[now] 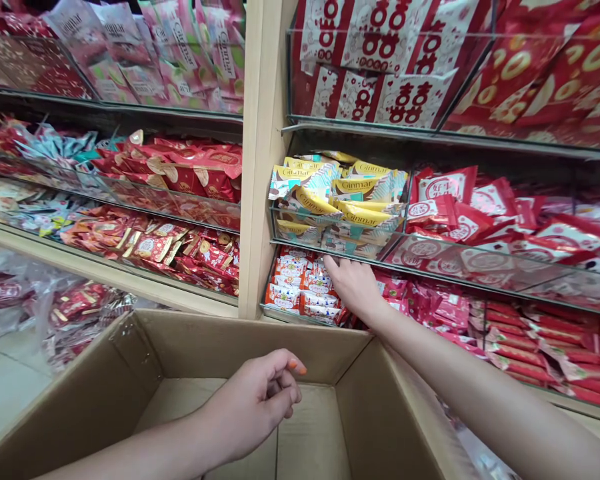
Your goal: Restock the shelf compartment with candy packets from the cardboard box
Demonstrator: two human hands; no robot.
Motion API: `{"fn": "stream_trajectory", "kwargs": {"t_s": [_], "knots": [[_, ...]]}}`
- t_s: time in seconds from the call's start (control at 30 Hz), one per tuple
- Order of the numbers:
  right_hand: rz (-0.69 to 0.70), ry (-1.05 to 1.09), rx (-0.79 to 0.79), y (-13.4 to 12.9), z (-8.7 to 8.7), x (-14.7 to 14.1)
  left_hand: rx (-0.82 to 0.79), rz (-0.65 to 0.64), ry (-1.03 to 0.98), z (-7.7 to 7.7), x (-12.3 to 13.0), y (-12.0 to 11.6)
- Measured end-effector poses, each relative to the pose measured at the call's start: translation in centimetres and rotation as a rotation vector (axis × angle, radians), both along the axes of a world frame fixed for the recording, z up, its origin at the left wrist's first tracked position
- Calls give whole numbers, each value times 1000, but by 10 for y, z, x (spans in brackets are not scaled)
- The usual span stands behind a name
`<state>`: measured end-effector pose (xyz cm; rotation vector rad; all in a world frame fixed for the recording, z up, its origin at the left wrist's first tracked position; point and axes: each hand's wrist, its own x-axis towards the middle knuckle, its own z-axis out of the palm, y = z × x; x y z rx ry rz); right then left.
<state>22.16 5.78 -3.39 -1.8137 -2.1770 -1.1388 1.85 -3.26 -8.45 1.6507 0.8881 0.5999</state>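
My left hand (263,400) hangs over an open cardboard box (195,343). Its fingers are loosely curled, a gap shows between forefinger and thumb, and I see nothing held in it. My right hand (355,287) reaches past the box to the bottom shelf compartment, just under the edge of the shelf above. Beside it lie small red, orange and white snack packets (287,280), stacked in rows. Most of its fingertips are hidden, so whether they grip a packet does not show. Yellow-and-white Ginmar packets (363,187) fill the compartment directly above.
Red-and-white packets (440,187) and pink packets (443,307) fill compartments on the right. A wooden upright (260,160) divides the shelving. Red wrapped snacks (200,167) sit to its left. Clear plastic bags of packets (77,313) lie on the floor left of the box.
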Motion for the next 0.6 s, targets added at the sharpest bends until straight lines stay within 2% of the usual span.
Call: {"fn": "stream_trajectory", "kwargs": {"t_s": [0.13,0.23,0.33,0.43,0.5,0.6], "knots": [[113,-86,53,-7,1,12,16,-12,21,1,1,-2],[295,-41,139,-25,2,17,51,71,-25,5,0,-1],[553,204,183,-55,0,10,111,244,-109,15,-3,3],[741,537,-12,-85,-4,-6,114,295,-174,26,-7,8],[746,628,-124,-98,-6,-17,47,260,-177,32,-8,9],[721,469,-108,-108,-9,-27,-61,277,-159,34,-7,8]]}}
